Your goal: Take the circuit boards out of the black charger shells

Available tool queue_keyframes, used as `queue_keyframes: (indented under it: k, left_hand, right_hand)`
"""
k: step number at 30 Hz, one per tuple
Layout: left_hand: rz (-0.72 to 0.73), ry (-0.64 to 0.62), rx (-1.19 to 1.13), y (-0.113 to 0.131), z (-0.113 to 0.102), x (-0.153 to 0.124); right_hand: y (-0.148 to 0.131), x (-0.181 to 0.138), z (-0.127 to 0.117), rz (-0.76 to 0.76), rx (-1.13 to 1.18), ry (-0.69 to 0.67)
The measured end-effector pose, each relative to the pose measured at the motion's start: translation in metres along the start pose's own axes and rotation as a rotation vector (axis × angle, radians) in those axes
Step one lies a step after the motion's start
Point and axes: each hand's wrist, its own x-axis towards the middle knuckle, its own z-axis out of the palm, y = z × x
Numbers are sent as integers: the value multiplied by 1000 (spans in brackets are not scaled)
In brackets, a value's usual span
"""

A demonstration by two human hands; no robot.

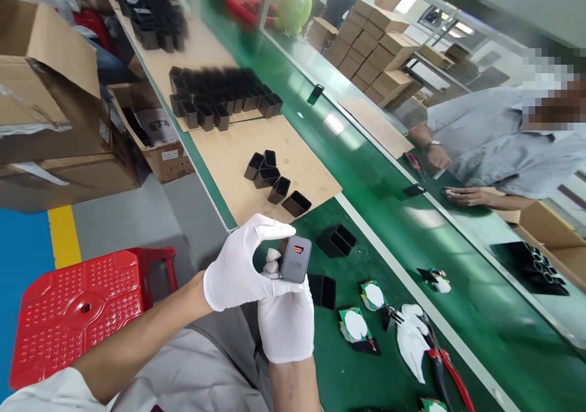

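While my left hand (242,267) pinches the dark case (295,268) and my right hand (287,323) steadies it by the green bench (334,372), I should press evenly, leaving its orange-marked face (299,250) uncovered.

Case (297,259) between left hand (238,262) and right hand (287,329), over near edge of tabletop (366,381). Just right of hands: shells (341,241) on tabletop. Further right, nearer: two circuit boards (354,325), then pliers (438,372) with cloth-like piece (409,345) against them. Ahead of hands: sheet (238,162) with five shells (278,192) on near part; bigger shell cluster (222,118) behind those, another pile (149,33) farther back. Left: stool (82,308) on floor, cartons (50,125) beyond it, open carton (167,165) between these and tabletop. Across, right: co-worker (485,137), boxes (375,52) stacked behind.
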Motion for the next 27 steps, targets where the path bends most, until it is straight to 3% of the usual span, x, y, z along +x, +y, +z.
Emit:
queue_keyframes:
  k: [3,7,11,14,17,22,27]
  left_hand:
    - [47,-23,8,15,10,1]
    - [208,-89,74,34,28,8]
    - [278,-410,270,46,67,30]
    - [226,-637,281,53,120,54]
    - [142,-840,144,58,187,80]
    - [181,-1049,70,58,302,112]
    - [140,-1233,72,42,404,119]
  right_hand:
    - [-10,-11,-2,-54,-58,55]
    - [-40,-28,-16,-352,-238,215]
    - [-90,-45,-52,-579,-597,447]
    - [-139,-54,-91,-654,-907,471]
    - [-195,-56,-134,-678,-993,475]
    - [-277,-46,-211,-753,-1079,557]
    - [-328,-33,-278,-670,-1176,633]
